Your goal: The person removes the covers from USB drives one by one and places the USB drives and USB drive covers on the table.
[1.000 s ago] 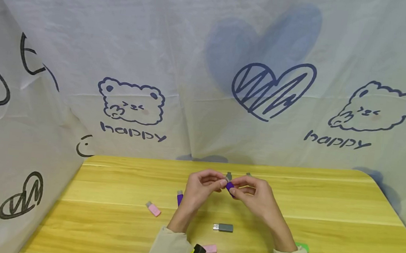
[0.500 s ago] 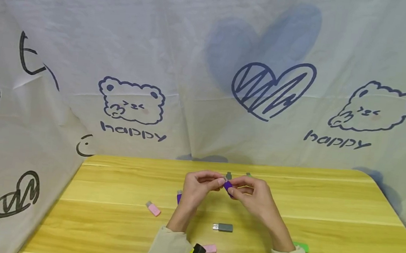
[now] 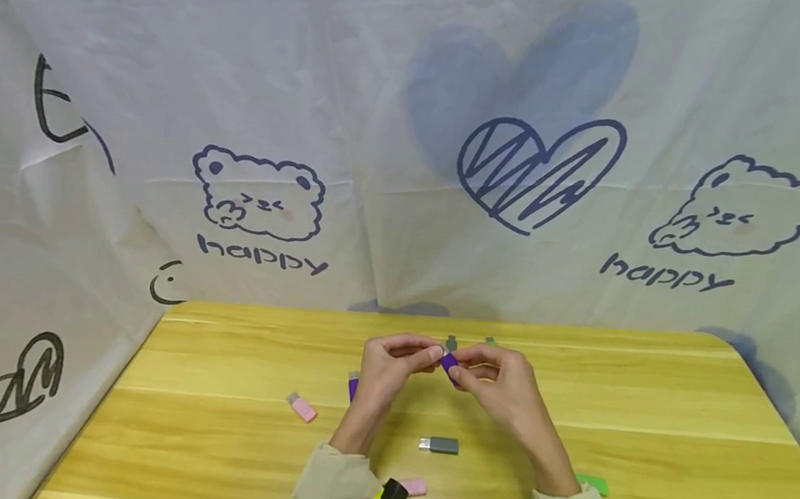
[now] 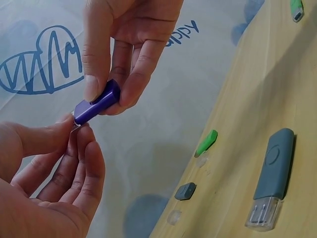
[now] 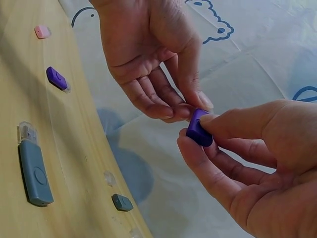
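Note:
A purple USB flash drive [image 3: 449, 366] is held up above the far part of the table, between both hands. My right hand [image 3: 506, 385] pinches its purple body [image 5: 199, 130] between thumb and fingers. At the other end, my left hand [image 3: 390, 368] pinches the clear cap [image 4: 75, 122] with its thumb and fingertip. Most of that cap is hidden by the left fingertips. Cap and body are touching in the left wrist view.
On the wooden table [image 3: 222, 443] lie a capped grey flash drive [image 3: 443, 445], two pink ones [image 3: 302, 408], another purple one [image 3: 353, 387] and a green one [image 3: 592, 485]. Smaller grey [image 4: 185, 191] and green [image 4: 206, 143] drives lie near the far edge, before a printed cloth [image 3: 400, 118].
Both hands have shifted slightly left with the purple flash drive, and more of its body shows between them. The grip of each hand looks the same.

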A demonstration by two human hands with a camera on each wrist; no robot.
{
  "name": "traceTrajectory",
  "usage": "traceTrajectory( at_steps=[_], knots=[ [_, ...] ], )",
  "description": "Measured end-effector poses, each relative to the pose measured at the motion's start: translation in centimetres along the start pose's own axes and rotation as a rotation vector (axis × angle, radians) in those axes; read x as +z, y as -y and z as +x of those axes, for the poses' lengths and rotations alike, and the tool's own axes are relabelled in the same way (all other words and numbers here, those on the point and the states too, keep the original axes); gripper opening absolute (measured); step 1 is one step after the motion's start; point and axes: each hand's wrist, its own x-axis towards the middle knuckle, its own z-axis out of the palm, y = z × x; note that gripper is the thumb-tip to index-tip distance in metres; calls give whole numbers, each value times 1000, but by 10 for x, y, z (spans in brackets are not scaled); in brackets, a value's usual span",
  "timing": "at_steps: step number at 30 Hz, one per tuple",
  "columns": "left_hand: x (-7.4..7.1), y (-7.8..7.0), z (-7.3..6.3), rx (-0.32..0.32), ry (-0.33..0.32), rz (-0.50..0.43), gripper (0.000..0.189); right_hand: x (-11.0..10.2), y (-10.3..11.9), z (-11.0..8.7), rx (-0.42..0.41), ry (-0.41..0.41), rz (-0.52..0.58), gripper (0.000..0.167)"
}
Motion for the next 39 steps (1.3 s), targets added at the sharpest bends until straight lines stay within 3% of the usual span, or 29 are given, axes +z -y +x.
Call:
traceTrajectory(
  at_steps=[21, 29, 39],
  knots=[
    [12, 3, -3, -42, -66, -105, 17, -6, 6, -3, 18, 15, -15, 12],
    [-16, -10, 6, 9, -174, -249, 15, -5, -1, -6, 75, 62, 19, 10],
    [-36, -15, 10, -26, -125, -196, 12, -23, -6, -2, 55, 23, 76, 24]
  ],
)
